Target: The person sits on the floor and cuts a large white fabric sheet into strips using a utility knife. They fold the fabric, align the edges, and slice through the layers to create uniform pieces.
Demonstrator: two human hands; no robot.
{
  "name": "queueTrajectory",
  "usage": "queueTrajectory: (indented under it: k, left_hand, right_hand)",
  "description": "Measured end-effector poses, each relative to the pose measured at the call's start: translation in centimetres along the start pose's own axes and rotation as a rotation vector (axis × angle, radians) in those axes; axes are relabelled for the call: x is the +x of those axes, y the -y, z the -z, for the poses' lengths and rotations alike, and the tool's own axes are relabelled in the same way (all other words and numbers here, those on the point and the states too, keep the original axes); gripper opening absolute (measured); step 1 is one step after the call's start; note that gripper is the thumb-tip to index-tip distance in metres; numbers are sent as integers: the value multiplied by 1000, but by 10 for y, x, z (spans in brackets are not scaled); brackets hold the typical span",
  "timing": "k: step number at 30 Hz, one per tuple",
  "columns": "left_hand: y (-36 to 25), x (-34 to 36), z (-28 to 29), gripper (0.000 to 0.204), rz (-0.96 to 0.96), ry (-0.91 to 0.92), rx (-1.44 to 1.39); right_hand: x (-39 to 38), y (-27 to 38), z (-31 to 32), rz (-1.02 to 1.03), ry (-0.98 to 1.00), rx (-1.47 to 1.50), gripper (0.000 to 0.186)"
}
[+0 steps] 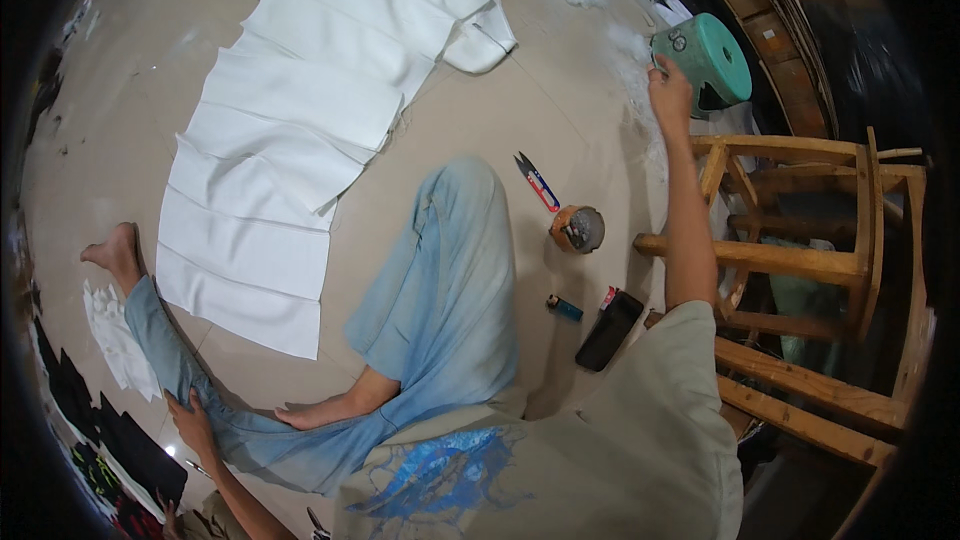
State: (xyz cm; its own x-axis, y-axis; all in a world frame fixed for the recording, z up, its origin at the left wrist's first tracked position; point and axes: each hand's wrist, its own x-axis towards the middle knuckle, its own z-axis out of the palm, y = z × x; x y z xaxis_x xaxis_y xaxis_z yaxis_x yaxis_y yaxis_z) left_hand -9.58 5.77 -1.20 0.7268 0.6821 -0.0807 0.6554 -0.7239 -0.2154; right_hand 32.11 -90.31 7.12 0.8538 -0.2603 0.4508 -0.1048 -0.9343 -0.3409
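Right hand [668,90] grasps the green stool [708,57] rim; left hand [192,422] rests open on the jeans [450,300].

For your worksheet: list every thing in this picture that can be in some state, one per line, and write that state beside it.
Right hand: raised, touching the green stool's edge.
Left hand: resting on the jeans leg; grip cannot be told.
Green stool: tipped on its side.
White fabric panels: spread flat, overlapping in a row.
Thread snips: lying on the floor, blades apart.
Lighter: lying flat.
Black case: lying closed.
Wooden stool: on its side.
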Motion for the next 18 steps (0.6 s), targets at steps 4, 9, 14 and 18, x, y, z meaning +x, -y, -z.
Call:
queueTrajectory:
  k: [4,9,14,18]
  left_hand:
    - [-24,-3,9,74,54,-7,88]
    - [-11,-4,15,75,62,-9,82]
    - [-29,10,-2,75,-60,-40,-13]
    - [-8,-18,31,76,11,-54,23]
  right_hand:
    - [33,57,24,-365,311,303,31]
    - [53,67,-102,-365,558,808,41]
    - [82,15,-203,-843,582,1236,68]
    - [71,61,-192,-180,-358,-738,67]
